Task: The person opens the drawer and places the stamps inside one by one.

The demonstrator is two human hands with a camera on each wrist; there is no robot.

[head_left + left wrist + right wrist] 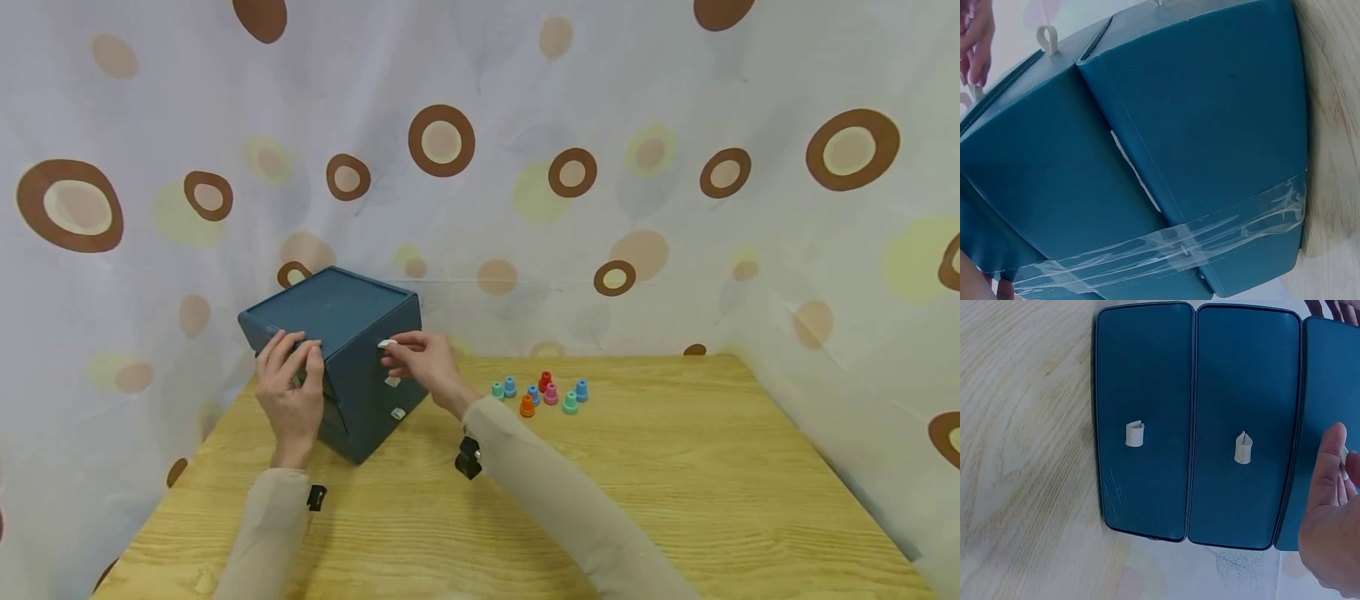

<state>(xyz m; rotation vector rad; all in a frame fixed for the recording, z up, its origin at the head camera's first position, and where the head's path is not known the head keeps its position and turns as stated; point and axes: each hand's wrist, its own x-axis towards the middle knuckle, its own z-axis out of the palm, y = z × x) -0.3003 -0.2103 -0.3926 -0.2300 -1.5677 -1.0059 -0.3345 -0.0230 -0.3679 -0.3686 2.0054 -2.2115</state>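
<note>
A dark blue drawer box (333,308) with three stacked drawers stands at an angle on the left of the table. My right hand (429,367) pinches the white pull tab (386,343) of the top drawer between thumb and finger. Lower down, the middle drawer's tab (1243,449) and the bottom drawer's tab (1135,434) stick out untouched. My left hand (291,400) rests on the box's side and upper edge, fingers lightly bent. In the left wrist view, clear tape (1179,247) runs across the box's side.
Several small cone-shaped pieces, among them an orange one (527,407) and a red one (545,381), stand on the wooden table (675,467) right of the box. A patterned curtain (495,100) hangs behind the table and along its sides.
</note>
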